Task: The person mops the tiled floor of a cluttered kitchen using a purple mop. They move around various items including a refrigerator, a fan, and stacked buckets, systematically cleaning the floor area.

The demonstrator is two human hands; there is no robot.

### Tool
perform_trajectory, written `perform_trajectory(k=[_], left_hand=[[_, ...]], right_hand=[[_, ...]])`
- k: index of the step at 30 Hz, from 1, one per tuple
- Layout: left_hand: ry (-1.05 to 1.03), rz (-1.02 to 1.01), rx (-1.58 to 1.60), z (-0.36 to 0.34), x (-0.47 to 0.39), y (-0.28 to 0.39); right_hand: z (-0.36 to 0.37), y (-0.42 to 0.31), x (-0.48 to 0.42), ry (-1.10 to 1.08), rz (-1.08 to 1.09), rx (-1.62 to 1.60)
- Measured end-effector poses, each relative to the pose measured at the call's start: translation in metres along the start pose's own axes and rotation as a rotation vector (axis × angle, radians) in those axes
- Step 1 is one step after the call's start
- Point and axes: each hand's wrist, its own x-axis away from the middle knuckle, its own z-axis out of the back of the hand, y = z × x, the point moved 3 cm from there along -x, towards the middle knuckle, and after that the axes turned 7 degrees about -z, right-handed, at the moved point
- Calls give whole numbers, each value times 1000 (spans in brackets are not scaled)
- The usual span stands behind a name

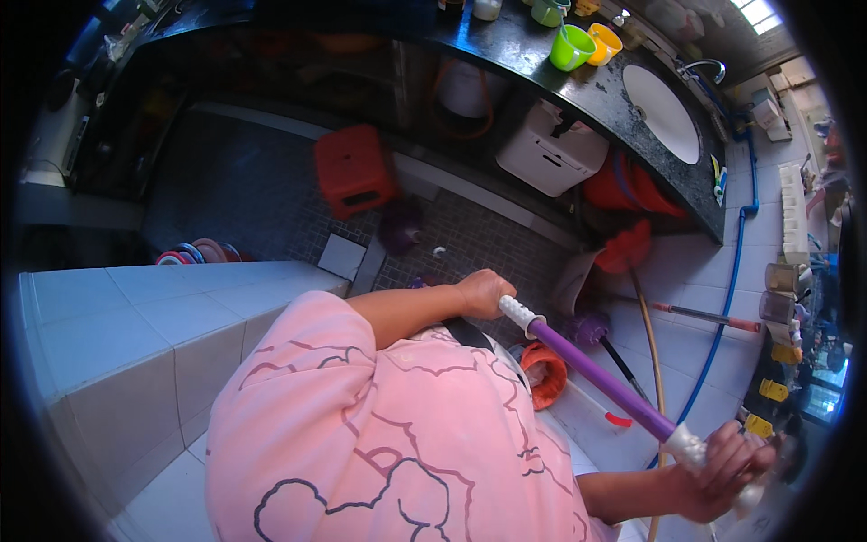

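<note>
A purple pole with white textured grips [599, 372] runs slantwise in front of my pink patterned top. At its upper-left end, my left hand [488, 293] is closed around the pole by the white grip. My right hand [725, 474] grips the white part at the lower-right end, where the picture is blurred. What is at the far ends of the pole cannot be made out clearly. Beyond my left hand lies the dark small-tiled floor [488, 234].
A red plastic stool [355, 169] stands ahead. A black countertop [521, 61] holds green and yellow mugs [572, 47] and an oval sink [660, 112]. A low tiled wall [129, 318] is at the left. Long-handled tools and an orange bin [550, 379] stand right, near a blue pipe [735, 271].
</note>
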Motion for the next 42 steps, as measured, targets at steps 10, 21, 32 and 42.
perform_trajectory(k=[10,21,32,42], left_hand=[[-14,460,-326,85,80,-72],[159,331,-674,174,84,-185],[-257,-128,-475,79,-29,-53],[-331,-452,-127,-11,-78,55]], right_hand=[[-38,163,-32,71,-321,-74],[-111,232,5,73,-611,62],[-81,78,22,383,4,299],[-128,-17,47,427,386,636]])
